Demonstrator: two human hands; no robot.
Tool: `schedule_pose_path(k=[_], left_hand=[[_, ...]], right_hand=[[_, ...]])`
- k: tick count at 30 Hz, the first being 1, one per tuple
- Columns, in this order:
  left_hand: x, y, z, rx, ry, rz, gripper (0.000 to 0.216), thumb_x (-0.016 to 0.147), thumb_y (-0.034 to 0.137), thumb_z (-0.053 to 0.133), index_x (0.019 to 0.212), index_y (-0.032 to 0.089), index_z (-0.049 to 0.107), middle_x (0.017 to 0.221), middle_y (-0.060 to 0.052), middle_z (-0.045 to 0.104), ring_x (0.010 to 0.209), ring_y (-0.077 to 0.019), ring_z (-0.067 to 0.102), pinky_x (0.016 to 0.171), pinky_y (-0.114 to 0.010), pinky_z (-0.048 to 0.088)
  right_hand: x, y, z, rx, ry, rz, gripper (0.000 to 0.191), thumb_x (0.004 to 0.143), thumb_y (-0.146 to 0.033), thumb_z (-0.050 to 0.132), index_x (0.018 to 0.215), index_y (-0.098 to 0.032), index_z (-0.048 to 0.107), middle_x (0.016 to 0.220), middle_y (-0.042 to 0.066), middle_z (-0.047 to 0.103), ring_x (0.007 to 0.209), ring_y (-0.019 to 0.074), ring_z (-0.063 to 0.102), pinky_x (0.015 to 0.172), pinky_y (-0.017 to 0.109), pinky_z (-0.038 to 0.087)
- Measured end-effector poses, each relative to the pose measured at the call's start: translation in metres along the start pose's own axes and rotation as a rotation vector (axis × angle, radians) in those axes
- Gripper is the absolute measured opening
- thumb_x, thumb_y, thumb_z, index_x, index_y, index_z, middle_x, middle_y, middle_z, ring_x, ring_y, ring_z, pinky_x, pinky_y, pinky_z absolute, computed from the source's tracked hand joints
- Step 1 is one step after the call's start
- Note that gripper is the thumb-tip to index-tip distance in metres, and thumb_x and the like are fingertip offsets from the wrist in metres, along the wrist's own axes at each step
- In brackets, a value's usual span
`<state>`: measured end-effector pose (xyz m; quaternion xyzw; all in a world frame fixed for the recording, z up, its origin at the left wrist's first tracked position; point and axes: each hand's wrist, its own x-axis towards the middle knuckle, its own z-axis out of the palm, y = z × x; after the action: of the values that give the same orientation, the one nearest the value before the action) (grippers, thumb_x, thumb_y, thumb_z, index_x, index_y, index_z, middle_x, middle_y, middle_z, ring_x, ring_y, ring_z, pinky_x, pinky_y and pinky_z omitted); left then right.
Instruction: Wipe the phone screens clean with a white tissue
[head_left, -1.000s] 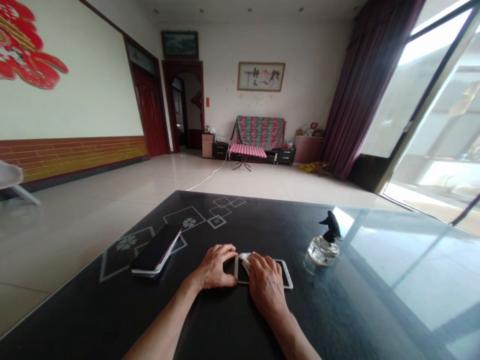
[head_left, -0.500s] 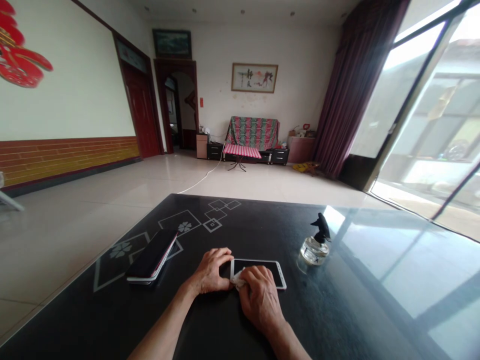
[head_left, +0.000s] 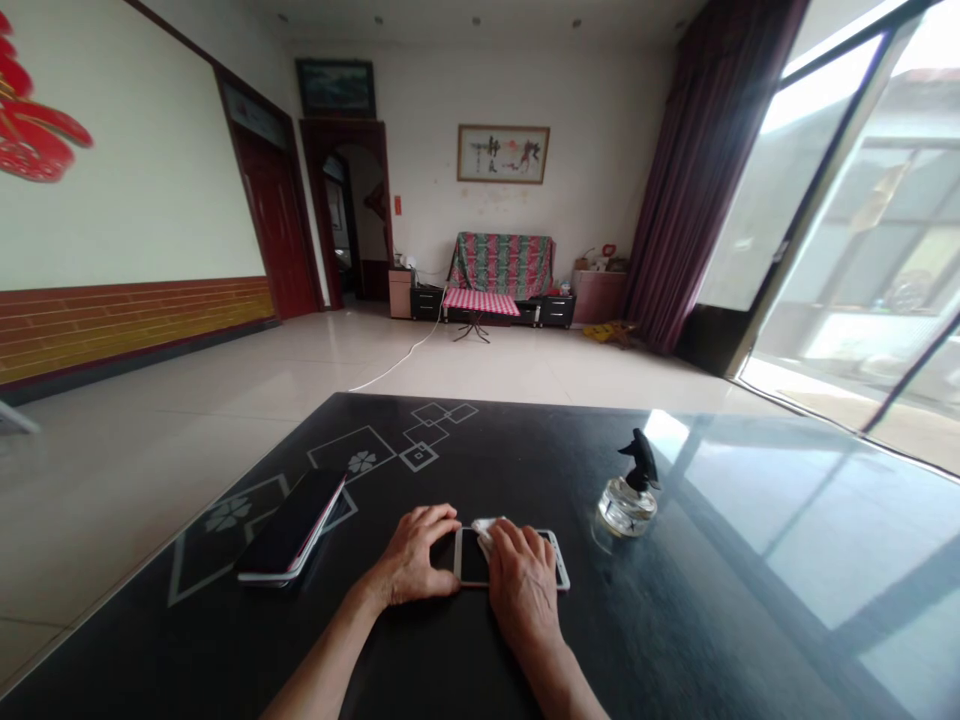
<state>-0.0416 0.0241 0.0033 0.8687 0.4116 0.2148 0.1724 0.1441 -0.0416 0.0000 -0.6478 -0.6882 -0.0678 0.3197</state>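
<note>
Person's own two hands on a black glass table point(head_left: 675, 620), both at a white smartphone point(head_left: 471, 560) that lies flat, screen up, long side across the view, near the table's front edge.

Left hand point(head_left: 416, 555): palm down on the table at the phone's left end, fingers bent and close together, fingertips touching that end. Can't tell whether it actually grips the phone.

Right hand point(head_left: 521, 580): palm down over the phone's middle and right part, fingers together and laid flat, pressing a white cloth point(head_left: 486, 526) onto the screen. A bit of the cloth sticks out past the fingertips at the phone's far edge. Dark screen shows between the two hands; the phone's right end shows past the right hand.

Small glass spray bottle point(head_left: 626, 500) with a black trigger head stands upright to the right of the phone, near but apart. Dark tablet point(head_left: 289, 525) lies on something flat and pale to the left, well apart, over the table's printed square pattern.
</note>
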Motion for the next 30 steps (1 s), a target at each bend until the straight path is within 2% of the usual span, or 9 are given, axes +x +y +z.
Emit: schedule_pose_path(k=[4, 12, 23, 30], left_hand=[[0.0, 0.0, 0.0, -0.001, 0.002, 0.006, 0.064, 0.055, 0.032, 0.076, 0.117, 0.027, 0.06, 0.134, -0.005, 0.052, 0.123, -0.0301, 0.045, 0.105, -0.044, 0.035], [0.0, -0.004, 0.002, 0.024, 0.022, 0.008, 0.062, 0.055, 0.032, 0.076, 0.115, 0.028, 0.062, 0.133, -0.004, 0.053, 0.12, -0.0296, 0.047, 0.103, -0.044, 0.036], [0.002, -0.003, 0.001, 0.065, 0.004, 0.025, 0.062, 0.056, 0.03, 0.075, 0.117, 0.025, 0.061, 0.133, -0.005, 0.053, 0.12, -0.0288, 0.048, 0.104, -0.042, 0.036], [-0.001, -0.003, -0.001, 0.083, -0.006, 0.045, 0.068, 0.06, 0.033, 0.074, 0.125, 0.024, 0.056, 0.135, -0.008, 0.052, 0.122, -0.0299, 0.047, 0.104, -0.043, 0.036]], right_hand=[[0.001, 0.0, 0.003, -0.029, 0.03, -0.008, 0.027, 0.087, -0.014, 0.044, 0.104, -0.026, 0.062, 0.11, 0.004, 0.065, 0.097, 0.0243, 0.051, 0.087, 0.039, 0.031], [-0.002, -0.004, 0.001, 0.044, 0.101, -0.049, 0.018, 0.079, -0.008, 0.049, 0.085, -0.021, 0.06, 0.092, 0.006, 0.063, 0.088, 0.0229, 0.049, 0.083, 0.038, 0.031], [-0.005, -0.01, -0.009, 0.088, 0.075, -0.036, 0.011, 0.074, -0.01, 0.053, 0.069, -0.019, 0.056, 0.079, 0.003, 0.056, 0.081, 0.0187, 0.045, 0.08, 0.033, 0.031], [-0.005, -0.011, -0.012, 0.135, 0.055, -0.016, 0.01, 0.073, -0.011, 0.054, 0.067, -0.019, 0.057, 0.077, 0.002, 0.056, 0.08, 0.0178, 0.046, 0.08, 0.032, 0.03]])
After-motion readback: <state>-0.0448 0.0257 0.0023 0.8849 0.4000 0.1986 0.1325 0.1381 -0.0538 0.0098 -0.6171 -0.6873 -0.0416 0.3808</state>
